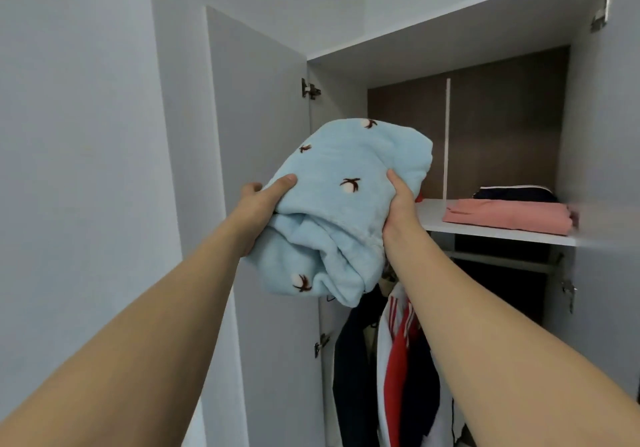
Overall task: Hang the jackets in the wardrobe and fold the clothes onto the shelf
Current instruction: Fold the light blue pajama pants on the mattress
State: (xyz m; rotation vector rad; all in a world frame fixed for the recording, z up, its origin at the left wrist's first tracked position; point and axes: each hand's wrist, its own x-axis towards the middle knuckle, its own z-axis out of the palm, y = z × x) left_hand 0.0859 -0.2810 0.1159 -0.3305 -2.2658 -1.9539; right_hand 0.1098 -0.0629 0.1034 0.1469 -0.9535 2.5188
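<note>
At three o'clock, white wardrobe shelf [485,230] bearing folded pink garment [509,219]. Left hand [258,200] and right hand [400,209] both gripping folded blue fleece [343,204], long axis seven to one o'clock.

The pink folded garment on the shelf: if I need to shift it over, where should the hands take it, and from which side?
Take the pink folded garment by its two short ends, coming in from the open front of the shelf. It lies flat with its long front edge facing out. The dark folded garment lies right behind it, so a reach from the back looks blocked.
</note>
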